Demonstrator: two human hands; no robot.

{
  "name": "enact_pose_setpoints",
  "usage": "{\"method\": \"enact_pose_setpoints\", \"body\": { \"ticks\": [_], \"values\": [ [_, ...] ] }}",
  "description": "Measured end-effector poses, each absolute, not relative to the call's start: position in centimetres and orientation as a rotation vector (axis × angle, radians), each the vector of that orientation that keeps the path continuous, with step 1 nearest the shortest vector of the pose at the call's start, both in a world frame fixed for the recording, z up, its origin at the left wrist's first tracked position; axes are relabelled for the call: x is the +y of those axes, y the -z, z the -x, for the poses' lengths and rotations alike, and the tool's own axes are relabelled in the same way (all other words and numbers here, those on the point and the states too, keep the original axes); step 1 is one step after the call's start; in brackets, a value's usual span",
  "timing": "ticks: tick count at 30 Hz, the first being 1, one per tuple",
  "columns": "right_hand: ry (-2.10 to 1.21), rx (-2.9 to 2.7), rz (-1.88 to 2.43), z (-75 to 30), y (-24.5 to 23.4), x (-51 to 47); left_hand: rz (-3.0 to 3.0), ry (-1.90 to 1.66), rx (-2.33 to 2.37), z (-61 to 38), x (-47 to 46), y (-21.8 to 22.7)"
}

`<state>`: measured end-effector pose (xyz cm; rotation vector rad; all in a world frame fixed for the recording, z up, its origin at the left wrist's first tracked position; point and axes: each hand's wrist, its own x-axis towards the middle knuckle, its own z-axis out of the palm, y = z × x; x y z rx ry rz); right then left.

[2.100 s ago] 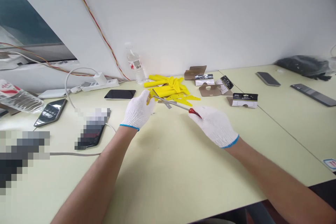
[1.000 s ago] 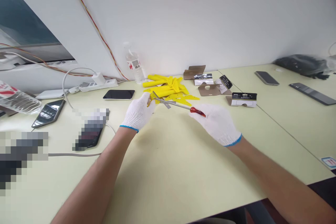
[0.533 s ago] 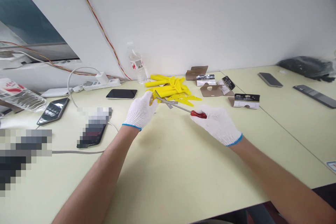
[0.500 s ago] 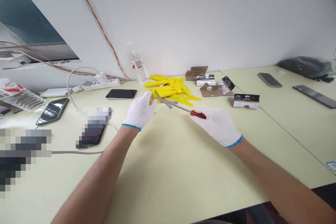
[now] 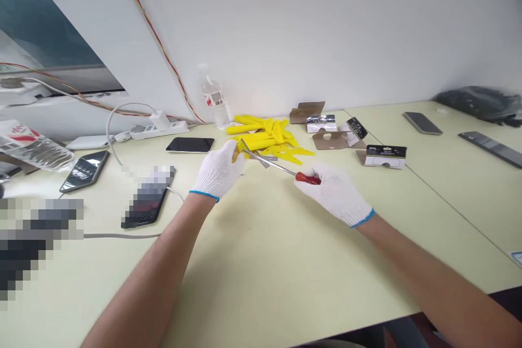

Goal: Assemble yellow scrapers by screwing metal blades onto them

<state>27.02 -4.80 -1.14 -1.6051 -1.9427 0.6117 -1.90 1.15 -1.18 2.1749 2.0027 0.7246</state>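
Pale green counter [image 5: 281, 283] in abutting sections, below a white wall [image 5: 326, 27] at 12 o'clock. Red-and-yellow wire [image 5: 163, 60] down the wall at 11 o'clock, ending near a white power strip [image 5: 159, 130] at the counter's back edge. At 3 o'clock on the far section, a bag of dark items [image 5: 483, 103] and two dark handsets [image 5: 422, 123]. At 9 to 10 o'clock, several phones, including a black one [image 5: 190, 144] and a partly pixelated one [image 5: 147, 198].

Centre of view: left hand [image 5: 218, 171] and right hand [image 5: 334, 196], both in white knit gloves with blue cuffs, apart, with a gap bridged by the tool. Left hand clamped on a yellow plastic piece [image 5: 235, 155], at the front of a heap of yellow plastic strips [image 5: 265, 141] at 12 o'clock. Right hand clamped on the red handle of a screwdriver [image 5: 277, 166], steel shaft pointing toward 10 o'clock, tip just beside the left hand's fingers [image 5: 228, 155]. At 1 o'clock, card packaging [image 5: 385, 156]. Near 12 o'clock, a clear water bottle [image 5: 214, 103].
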Motion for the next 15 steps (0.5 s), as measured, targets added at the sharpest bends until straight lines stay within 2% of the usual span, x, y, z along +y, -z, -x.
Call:
{"method": "enact_pose_setpoints", "body": {
  "ticks": [4,6,8,13,15],
  "values": [
    [-0.253,-2.134,1.573,-27.1,1.3,-4.9,-2.191,-0.734,1.971,1.6,1.2,1.5],
    [-0.229,-2.129,1.549,-27.2,1.1,-4.9,-2.184,-0.746,1.961,1.5,1.3,1.5],
    [-0.382,-2.049,1.563,-27.3,0.7,-4.9,-2.157,-0.758,1.961,1.5,1.4,1.5],
    [-1.106,-1.849,1.713,-27.4,0.0,-4.7,-2.100,-0.797,1.953,1.0,1.3,0.9],
    [-1.081,-1.856,1.721,-27.5,0.0,-4.5,-2.092,-0.790,1.952,0.7,1.2,0.7]
  ]
}}
